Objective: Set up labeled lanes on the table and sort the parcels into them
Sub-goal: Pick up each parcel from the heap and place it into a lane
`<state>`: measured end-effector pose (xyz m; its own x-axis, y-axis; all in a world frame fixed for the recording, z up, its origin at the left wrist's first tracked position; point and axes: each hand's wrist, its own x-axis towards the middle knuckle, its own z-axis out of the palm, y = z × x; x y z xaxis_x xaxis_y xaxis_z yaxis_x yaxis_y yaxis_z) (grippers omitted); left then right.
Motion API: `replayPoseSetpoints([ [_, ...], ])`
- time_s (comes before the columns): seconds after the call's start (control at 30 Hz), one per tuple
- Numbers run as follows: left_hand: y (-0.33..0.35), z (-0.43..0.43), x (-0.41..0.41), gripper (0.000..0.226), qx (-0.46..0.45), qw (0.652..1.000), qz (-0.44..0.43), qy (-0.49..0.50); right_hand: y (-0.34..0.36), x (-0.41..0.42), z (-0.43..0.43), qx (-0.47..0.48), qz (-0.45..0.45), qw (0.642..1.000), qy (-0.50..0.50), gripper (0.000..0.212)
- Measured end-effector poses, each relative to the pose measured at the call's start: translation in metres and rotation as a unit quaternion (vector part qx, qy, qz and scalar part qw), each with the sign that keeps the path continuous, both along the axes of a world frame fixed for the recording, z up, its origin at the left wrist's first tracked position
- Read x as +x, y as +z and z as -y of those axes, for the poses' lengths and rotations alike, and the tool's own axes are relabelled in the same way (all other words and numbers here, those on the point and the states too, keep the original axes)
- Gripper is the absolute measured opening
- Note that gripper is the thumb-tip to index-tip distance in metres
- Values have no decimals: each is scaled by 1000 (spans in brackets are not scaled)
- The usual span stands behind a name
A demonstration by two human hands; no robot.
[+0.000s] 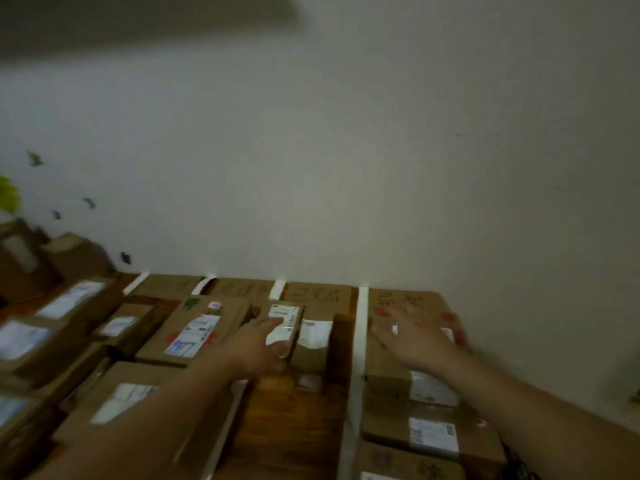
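- Wooden desk (294,427) against a pale wall (346,150); white tape strips (360,327) divide it into lanes.
- Cardboard lane labels (318,295) with handwriting lie at the far edge; the writing is too blurred to read.
- Left hand (256,344): fingers curled around a small parcel (284,323) with a white label, held in the third lane just above another box (311,341).
- Right hand (412,336): fingers spread, palm down, over the parcels in the rightmost lane (419,396); contact unclear from blur.
- Further parcels (197,330) fill the left lanes; a loose pile of boxes (41,306) at far left.
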<state>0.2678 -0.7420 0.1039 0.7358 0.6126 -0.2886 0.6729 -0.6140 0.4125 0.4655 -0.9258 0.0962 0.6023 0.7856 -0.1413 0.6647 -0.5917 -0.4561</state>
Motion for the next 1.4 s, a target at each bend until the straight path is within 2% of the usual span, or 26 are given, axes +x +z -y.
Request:
replayPoseSetpoints([
  [0.1, 9, -53, -61, 67, 85, 996, -23, 4, 24, -41, -56, -26, 25, 997, 64, 58],
  [0.23, 20, -121, -158, 63, 95, 993, 9, 72, 36, -110, -138, -27, 48, 993, 107, 62],
  [0.37, 35, -183, -265, 62, 130, 985, -3, 112, 47, -203, -223, -39, 67, 982, 172, 52],
  [0.67, 52, -306, -476, 66, 92, 959, -21, 267, 57, -382, -408, -22, 92, 948, 305, 58],
  [0.93, 52, -434, -573, 68, 68, 937, -12, 342, 55, -472, -586, 12, 87, 933, 350, 60],
  [1.17, 59, -551, -645, 68, 51, 918, -2, 394, 56, -561, -742, -1, 35, 923, 382, 68],
  [1.4, 51, -668, -719, 69, 57, 920, 4, 387, 45, -649, -856, -23, 41, 920, 389, 67],
])
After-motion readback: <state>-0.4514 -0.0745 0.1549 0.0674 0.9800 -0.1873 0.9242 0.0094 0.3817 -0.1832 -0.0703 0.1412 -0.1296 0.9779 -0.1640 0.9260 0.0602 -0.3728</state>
